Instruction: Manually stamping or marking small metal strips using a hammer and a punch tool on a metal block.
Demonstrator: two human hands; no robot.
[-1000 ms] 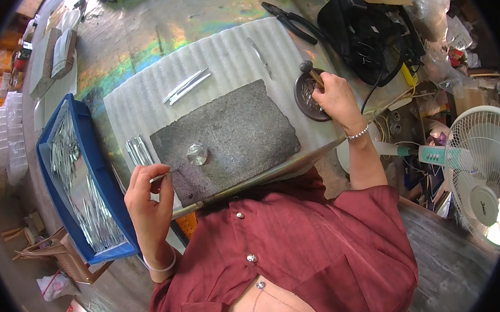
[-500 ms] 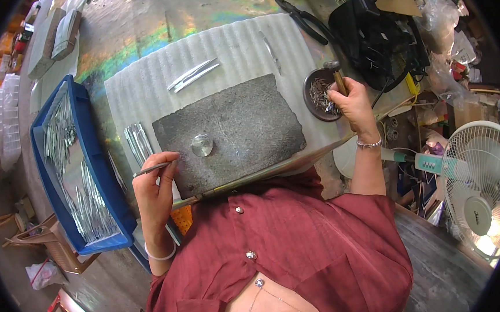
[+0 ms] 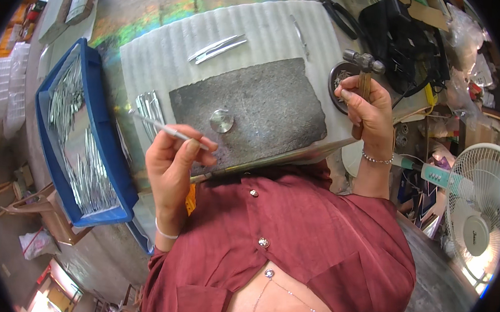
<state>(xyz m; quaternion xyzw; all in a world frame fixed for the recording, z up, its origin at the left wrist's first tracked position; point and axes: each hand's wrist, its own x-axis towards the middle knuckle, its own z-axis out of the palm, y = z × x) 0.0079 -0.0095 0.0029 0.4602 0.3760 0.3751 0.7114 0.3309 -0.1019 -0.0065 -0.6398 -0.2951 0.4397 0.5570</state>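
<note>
My left hand (image 3: 175, 151) pinches a slim silver metal piece (image 3: 168, 130), which looks like a pair of tweezers, left of the dark stone slab. On the slab (image 3: 270, 111) sits a small round shiny metal block (image 3: 221, 121). My right hand (image 3: 370, 109) is closed round the wooden handle of a ball-peen hammer (image 3: 364, 62), its head pointing up. The thumb and forefinger of that hand are pressed together; whether a small part is between them I cannot tell. Partly behind this hand is a dark round bowl (image 3: 334, 98) of small thin metal parts.
White foam sheet (image 3: 152, 62) lies under the slab, with slim metal pieces (image 3: 217, 49) on it. A blue tray (image 3: 106, 128) full of similar pieces stands at the left. Pliers (image 3: 341, 18) and a black bag (image 3: 405, 45) lie far right. A fan (image 3: 479, 201) stands at right.
My right hand has lifted back from the bowl, and the hammer head has swung upright. My left hand has moved right and turned the metal piece. The whole view has shifted slightly.
</note>
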